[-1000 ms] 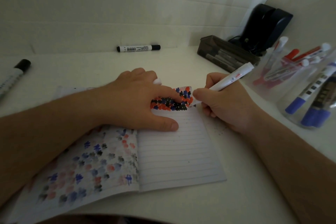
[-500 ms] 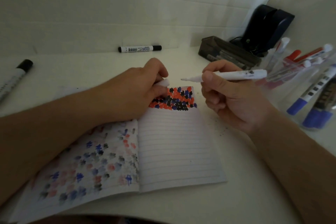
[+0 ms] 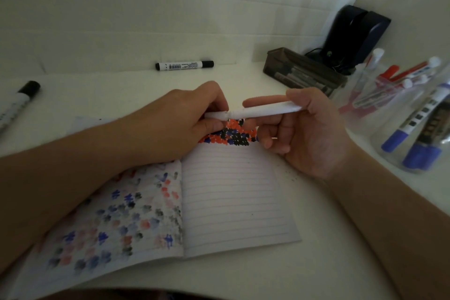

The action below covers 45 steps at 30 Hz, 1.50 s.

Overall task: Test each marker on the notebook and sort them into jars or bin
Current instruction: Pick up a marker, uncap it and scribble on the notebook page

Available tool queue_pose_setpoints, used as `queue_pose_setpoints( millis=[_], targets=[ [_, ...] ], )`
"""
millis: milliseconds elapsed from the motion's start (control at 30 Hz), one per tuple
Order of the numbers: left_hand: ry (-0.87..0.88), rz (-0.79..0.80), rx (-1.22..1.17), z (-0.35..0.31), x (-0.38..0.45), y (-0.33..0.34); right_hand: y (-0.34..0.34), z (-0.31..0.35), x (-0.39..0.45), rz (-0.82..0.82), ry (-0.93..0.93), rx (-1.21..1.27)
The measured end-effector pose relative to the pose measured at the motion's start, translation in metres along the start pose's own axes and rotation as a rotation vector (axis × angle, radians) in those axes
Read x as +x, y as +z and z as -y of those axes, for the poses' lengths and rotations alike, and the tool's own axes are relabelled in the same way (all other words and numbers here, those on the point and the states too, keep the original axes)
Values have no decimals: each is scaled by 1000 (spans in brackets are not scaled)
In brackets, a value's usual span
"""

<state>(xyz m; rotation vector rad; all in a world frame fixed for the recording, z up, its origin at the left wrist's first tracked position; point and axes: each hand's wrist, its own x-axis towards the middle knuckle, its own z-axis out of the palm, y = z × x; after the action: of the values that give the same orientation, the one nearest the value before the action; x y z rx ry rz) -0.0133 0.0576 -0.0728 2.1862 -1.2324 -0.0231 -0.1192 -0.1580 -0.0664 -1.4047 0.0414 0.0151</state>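
Observation:
An open lined notebook (image 3: 231, 202) lies on the white table, with red, blue and black test marks along the top of its right page. Above those marks my right hand (image 3: 309, 134) grips a white marker (image 3: 265, 112) held level, its tip end pointing left. My left hand (image 3: 185, 119) pinches the white cap (image 3: 216, 115), which sits against the marker's tip end. At the right stand clear jars: one with red markers (image 3: 379, 87), one with blue markers (image 3: 418, 134). A dark bin (image 3: 304, 70) holding markers sits behind them.
Two black-capped markers lie loose: one by the back wall (image 3: 184, 65), another at the left edge (image 3: 17, 102). A dark device (image 3: 353, 36) with a cable stands in the back right corner. Walls close the table at back and right.
My right hand lifted the marker off the page and turned it level. My left hand rose from the notebook and brought the white cap to the marker's tip.

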Motion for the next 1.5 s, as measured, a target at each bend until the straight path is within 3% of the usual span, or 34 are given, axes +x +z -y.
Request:
queue_pose_setpoints(
  millis=[333, 500, 833, 1000, 1300, 1500],
  targets=[
    [95, -177, -118, -4, -3, -5, -1, 4, -2, -178, -159, -88],
    [41, -105, -154, -3, -2, -4, 3, -3, -3, -203, -302, -379],
    [1, -86, -119, 0, -1, 0, 7, -5, 1, -217, -301, -477],
    [61, 19, 70, 0, 0, 9, 8, -6, 0, -193, -314, -686],
    [17, 103, 140, -9, 3, 9, 0, -11, 9, -217, -211, -716],
    [-125, 443, 272, -37, 17, -10, 13, -1, -1, -312, -82, -750]
  ],
)
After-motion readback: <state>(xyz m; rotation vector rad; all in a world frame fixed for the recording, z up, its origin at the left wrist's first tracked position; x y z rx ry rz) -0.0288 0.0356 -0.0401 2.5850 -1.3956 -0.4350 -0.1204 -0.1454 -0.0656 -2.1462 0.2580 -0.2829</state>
